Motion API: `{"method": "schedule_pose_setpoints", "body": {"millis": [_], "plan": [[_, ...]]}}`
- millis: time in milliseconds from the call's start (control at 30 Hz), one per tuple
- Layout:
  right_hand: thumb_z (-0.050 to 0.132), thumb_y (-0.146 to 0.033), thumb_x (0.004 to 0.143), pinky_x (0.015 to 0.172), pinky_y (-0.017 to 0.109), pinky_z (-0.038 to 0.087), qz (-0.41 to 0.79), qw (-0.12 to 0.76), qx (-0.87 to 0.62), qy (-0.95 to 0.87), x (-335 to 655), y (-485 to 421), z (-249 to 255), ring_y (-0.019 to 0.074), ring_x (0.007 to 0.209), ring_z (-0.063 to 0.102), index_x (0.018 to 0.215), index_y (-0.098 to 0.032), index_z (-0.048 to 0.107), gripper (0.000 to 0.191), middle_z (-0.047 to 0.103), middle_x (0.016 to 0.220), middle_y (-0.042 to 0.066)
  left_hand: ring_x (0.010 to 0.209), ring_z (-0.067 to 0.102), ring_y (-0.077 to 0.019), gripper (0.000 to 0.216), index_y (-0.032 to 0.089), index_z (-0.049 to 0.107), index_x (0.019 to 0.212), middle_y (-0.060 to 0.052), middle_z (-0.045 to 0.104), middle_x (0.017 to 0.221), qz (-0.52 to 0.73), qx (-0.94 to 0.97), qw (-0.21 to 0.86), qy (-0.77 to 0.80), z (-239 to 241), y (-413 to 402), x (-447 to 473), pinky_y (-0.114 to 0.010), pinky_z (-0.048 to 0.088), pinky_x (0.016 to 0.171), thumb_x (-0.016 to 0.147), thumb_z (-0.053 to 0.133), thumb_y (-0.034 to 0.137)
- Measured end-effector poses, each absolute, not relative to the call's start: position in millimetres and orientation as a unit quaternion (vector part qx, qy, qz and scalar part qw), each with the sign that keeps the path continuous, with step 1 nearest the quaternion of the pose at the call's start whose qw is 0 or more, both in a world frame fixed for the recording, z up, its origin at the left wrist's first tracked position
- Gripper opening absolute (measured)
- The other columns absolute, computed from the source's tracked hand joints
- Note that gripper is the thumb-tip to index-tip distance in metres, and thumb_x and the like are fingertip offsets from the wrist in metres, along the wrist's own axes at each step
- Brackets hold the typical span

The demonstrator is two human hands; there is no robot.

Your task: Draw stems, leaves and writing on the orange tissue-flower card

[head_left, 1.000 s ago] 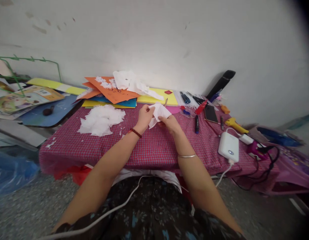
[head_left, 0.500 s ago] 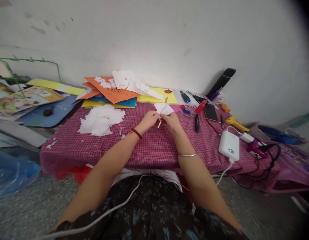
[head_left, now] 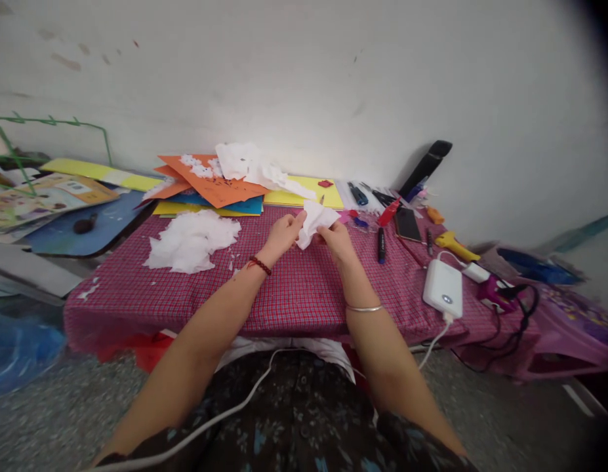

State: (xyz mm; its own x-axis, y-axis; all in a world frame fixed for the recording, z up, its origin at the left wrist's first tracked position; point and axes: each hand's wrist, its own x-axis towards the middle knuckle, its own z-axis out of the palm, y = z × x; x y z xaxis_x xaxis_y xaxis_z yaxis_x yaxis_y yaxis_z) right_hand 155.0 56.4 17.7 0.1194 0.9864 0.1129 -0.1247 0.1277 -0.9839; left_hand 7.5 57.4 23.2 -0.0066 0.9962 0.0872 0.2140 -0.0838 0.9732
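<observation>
Over the counter, toward its far edge, left hand and right hand pinched white paper, newly spread, seemingly unfinished.

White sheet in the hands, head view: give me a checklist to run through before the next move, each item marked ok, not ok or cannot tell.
1. Left hand holding the white sheet: ok, thumb and fingers are at its left edge.
2. Right hand holding it too: ok, at the lower right edge.
3. Sheet lying flat: not ok, it is creased and held up between the hands.
4. Sheet free of tears: cannot tell, too small to see.
5. Pile of white sheets apart from both hands: ok, it lies beyond the left hand, to the left.
6. Black marker apart from the right hand: ok, it lies to the right.
</observation>
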Motion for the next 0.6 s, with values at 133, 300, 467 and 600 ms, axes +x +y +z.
{"method": "schedule_pose_setpoints", "body": {"millis": [133, 300, 467, 600], "plan": [[0.063, -0.020, 0.062, 0.050, 0.020, 0.043, 0.485, 0.581, -0.427, -0.495, 147, 53, 17, 0.0094, 0.055, 0.055, 0.083, -0.018, 0.064, 0.021, 0.067, 0.067, -0.004, 0.061, 0.060, -0.0134, 0.026, 0.017, 0.060, 0.075, -0.001, 0.065, 0.067, 0.483, 0.568, 0.420, 0.518, 19, 56, 13, -0.022, 0.044, 0.057, 0.081, 0.073, 0.039], [0.061, -0.019, 0.060, 0.053, 0.021, 0.044, 0.473, 0.581, -0.437, -0.497, 153, 55, 16, 0.0106, 0.059, 0.055, 0.088, -0.019, 0.065, 0.028, 0.067, 0.071, -0.003, 0.051, 0.058, -0.0134, 0.011, 0.014, 0.063, 0.075, -0.002, 0.064, 0.062, 0.464, 0.556, 0.456, 0.518, 15, 60, 11, -0.024, 0.045, 0.053, 0.084, 0.062, 0.022], [0.057, -0.017, 0.063, 0.050, 0.022, 0.041, 0.430, 0.581, -0.496, -0.481, 168, 61, 19, 0.0083, 0.052, 0.046, 0.089, -0.018, 0.063, 0.027, 0.061, 0.067, -0.005, 0.045, 0.054, -0.0126, 0.015, 0.017, 0.055, 0.072, 0.001, 0.057, 0.057, 0.489, 0.552, 0.396, 0.548, 24, 69, -4, -0.024, 0.039, 0.048, 0.086, 0.059, 0.023], [0.062, -0.030, 0.074, 0.049, 0.022, 0.042, 0.451, 0.566, -0.520, -0.454, 169, 60, 19, 0.0089, 0.049, 0.048, 0.082, -0.021, 0.056, 0.014, 0.055, 0.058, -0.006, 0.052, 0.048, -0.0110, 0.027, 0.019, 0.047, 0.063, 0.004, 0.048, 0.056, 0.524, 0.571, 0.333, 0.538, 27, 69, -4, -0.023, 0.032, 0.051, 0.086, 0.059, 0.024]]}}
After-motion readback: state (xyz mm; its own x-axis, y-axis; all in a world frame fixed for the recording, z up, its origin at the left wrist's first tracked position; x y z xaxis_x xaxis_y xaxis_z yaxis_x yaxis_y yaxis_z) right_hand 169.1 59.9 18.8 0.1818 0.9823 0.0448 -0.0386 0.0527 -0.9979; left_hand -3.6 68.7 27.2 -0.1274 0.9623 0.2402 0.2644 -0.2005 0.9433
